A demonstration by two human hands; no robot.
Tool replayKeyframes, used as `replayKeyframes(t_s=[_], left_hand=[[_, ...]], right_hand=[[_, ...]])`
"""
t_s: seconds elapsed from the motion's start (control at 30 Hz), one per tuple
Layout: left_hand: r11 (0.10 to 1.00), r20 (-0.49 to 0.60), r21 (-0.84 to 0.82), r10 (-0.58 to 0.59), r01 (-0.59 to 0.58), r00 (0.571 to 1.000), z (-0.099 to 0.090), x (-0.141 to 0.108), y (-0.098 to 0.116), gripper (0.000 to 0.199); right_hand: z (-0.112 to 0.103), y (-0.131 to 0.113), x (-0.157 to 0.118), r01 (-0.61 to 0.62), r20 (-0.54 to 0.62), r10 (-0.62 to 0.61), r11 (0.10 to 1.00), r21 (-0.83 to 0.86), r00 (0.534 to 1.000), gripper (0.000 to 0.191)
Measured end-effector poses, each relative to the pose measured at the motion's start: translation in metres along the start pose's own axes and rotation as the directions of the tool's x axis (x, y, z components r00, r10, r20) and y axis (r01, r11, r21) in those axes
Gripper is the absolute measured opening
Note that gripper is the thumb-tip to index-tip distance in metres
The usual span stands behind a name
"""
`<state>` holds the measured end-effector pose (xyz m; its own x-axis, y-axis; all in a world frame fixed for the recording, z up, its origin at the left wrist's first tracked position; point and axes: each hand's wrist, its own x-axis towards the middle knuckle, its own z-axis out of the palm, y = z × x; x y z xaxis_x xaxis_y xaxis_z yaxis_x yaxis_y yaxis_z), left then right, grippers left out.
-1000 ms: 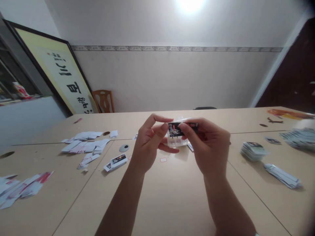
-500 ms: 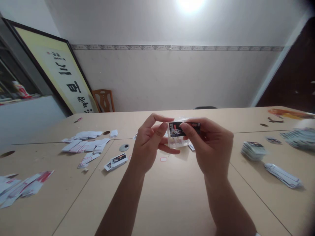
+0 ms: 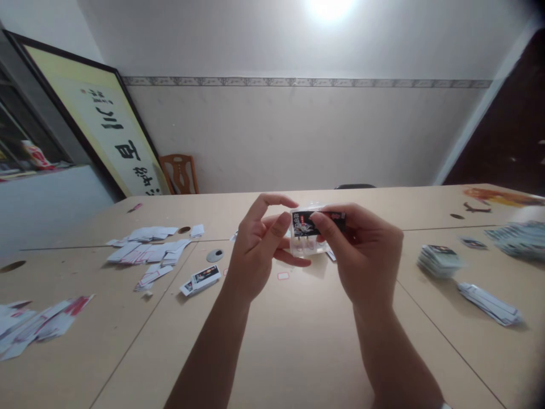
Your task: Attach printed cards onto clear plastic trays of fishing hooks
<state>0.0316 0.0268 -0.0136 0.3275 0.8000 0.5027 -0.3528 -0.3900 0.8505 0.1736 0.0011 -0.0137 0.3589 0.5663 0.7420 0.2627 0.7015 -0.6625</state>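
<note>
Between my hands, above the table, is a small clear plastic pack (image 3: 298, 246) with a black printed label (image 3: 303, 223) across its upper part. My right hand (image 3: 367, 247) pinches the pack from the right, thumb pressed on the label and fingers behind. On the opposite side, my left hand (image 3: 260, 250) has its thumb at the left edge and lower fingers curled behind and under the pack. The left forefinger arches above the top corner. Small pale items show faintly through the plastic, too unclear to name.
Piles of white paper slips (image 3: 145, 250) lie at left, near printed cards (image 3: 205, 276). At right are a stack of clear packs (image 3: 438, 260), a bundle of folded white strips (image 3: 489, 304) and a larger heap (image 3: 522, 238). A grey grommet cover (image 3: 214, 256) lies left of my hands.
My left forefinger has lifted slightly at the pack's top corner. Otherwise both hands and the pack keep nearly the same position.
</note>
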Motion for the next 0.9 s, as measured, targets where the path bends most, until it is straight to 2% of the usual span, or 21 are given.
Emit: replayKeyframes(t_s=[0.33,0.57,0.9], left_hand=[[1.0,-0.051,-0.006,-0.01,0.009,0.999,0.005,0.0002,0.0046,0.022],[1.0,-0.023,0.002,-0.017,0.017,1.0,0.0034,-0.0005,0.0033,0.023],[0.997,-0.061,0.063,-0.035,0.039,0.998,0.0081,-0.0008,0.0069,0.028]], right_hand=[[-0.0003,-0.0011,0.0003,-0.007,0.004,0.007,1.0,0.003,1.0,0.005],[0.0002,-0.0015,0.0004,-0.015,0.003,0.015,1.0,0.0,1.0,0.005],[-0.0007,-0.0015,0.0002,-0.022,0.012,0.022,1.0,-0.014,1.0,0.006]])
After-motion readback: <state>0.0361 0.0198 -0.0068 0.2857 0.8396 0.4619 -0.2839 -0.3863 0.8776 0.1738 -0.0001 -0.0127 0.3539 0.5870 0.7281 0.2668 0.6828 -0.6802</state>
